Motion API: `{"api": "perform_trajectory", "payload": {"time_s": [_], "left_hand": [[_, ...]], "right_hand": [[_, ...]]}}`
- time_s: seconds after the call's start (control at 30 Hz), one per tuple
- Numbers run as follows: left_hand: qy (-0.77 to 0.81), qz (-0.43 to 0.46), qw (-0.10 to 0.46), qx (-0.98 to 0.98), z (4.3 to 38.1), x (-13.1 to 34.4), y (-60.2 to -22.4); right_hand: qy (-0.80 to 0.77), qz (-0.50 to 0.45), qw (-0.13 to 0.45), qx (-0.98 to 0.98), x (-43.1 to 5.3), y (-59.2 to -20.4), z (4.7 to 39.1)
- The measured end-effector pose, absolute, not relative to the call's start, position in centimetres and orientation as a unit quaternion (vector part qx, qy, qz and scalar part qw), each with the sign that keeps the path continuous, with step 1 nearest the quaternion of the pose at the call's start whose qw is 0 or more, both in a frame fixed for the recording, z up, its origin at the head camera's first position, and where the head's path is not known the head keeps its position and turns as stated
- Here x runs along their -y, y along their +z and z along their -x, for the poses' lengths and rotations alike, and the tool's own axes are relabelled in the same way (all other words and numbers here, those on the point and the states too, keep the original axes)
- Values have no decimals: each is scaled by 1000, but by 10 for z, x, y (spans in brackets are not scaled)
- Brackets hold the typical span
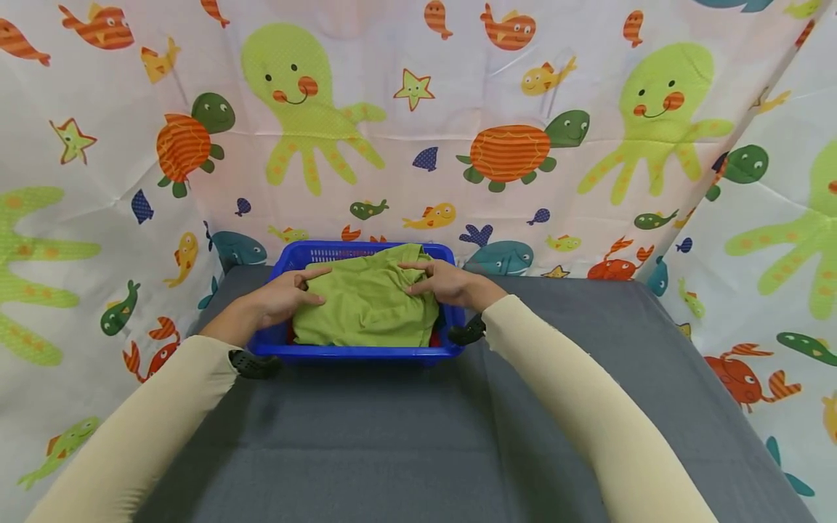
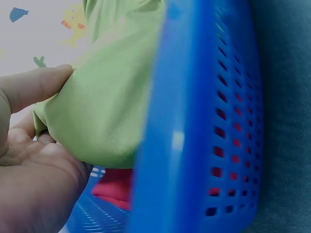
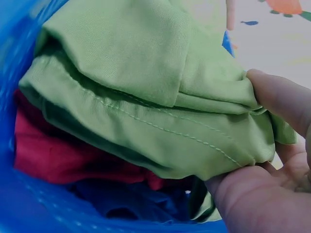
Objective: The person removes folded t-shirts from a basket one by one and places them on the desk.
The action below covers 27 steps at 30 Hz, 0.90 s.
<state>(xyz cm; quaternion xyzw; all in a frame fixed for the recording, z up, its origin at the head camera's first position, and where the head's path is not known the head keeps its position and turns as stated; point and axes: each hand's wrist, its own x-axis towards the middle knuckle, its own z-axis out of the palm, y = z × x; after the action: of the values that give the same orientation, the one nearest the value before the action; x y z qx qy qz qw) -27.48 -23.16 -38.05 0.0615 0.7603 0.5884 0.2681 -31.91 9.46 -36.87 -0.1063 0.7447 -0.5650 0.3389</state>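
Note:
A folded light green garment with stitched seams lies over the top of a blue plastic basket. My left hand grips its left edge, thumb on top and fingers underneath, as the left wrist view shows. On the opposite side my right hand pinches the garment's edge between thumb and fingers. Beneath it, the right wrist view shows a red cloth and a dark blue cloth inside the basket, both mostly hidden by the green garment.
The basket stands at the back of a table covered in grey cloth. Behind and at both sides hangs a white curtain printed with sea animals. Dark straps sit at both wrists, near the basket's front corners.

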Motion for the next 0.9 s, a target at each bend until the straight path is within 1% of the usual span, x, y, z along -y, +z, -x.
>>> {"api": "perform_trajectory", "payload": {"time_s": [0.17, 0.4, 0.7, 0.9], "left_hand": [[597, -81, 236, -763, 274, 230, -367], [617, -95, 229, -747, 270, 225, -350], [642, -110, 197, -733, 267, 211, -319], [647, -142, 174, -728, 261, 194, -305]], "right_hand": [[-597, 117, 339, -718, -100, -357, 319], [-622, 120, 342, -694, -111, -342, 319], [-632, 164, 311, -691, -131, -311, 318], [-628, 187, 293, -696, -154, -289, 313]]}}
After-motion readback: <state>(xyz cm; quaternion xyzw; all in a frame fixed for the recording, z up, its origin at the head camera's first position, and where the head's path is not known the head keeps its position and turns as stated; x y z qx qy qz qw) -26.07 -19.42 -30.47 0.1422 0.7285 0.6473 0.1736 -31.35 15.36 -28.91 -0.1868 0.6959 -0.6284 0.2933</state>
